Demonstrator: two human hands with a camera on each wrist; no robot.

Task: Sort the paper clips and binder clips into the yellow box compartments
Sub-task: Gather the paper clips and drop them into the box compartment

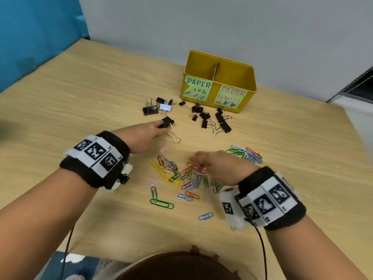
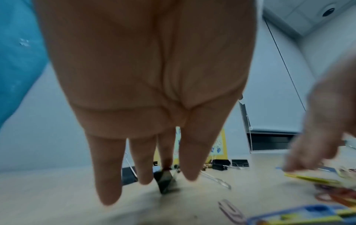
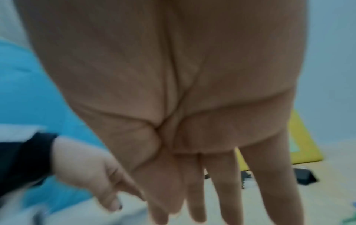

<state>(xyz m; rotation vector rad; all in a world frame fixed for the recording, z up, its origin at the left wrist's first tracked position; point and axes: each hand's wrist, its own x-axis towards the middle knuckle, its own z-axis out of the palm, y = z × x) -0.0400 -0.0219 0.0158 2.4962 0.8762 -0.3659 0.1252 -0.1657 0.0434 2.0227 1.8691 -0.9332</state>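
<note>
The yellow box (image 1: 234, 64) stands at the back of the table, with a divider and the labels "PAPER ..IPS" on the left and "PAPER CLAMPS" on the right. Black binder clips (image 1: 210, 118) lie scattered in front of it. Coloured paper clips (image 1: 177, 174) are heaped nearer me, and a smaller bunch (image 1: 246, 154) lies to the right. My left hand (image 1: 160, 125) reaches forward with straight fingers. Its index fingertip touches one tilted black binder clip (image 1: 167, 121) (image 2: 165, 181). My right hand (image 1: 196, 158) (image 3: 173, 213) hovers blurred over the paper clip heap, fingers straight and holding nothing I can see.
A blue partition (image 1: 30, 37) borders the table on the left and a grey wall runs behind the box. A dark window frame with a bead chain (image 1: 355, 85) sits at the far right. A loose blue paper clip (image 1: 205, 216) lies close to me.
</note>
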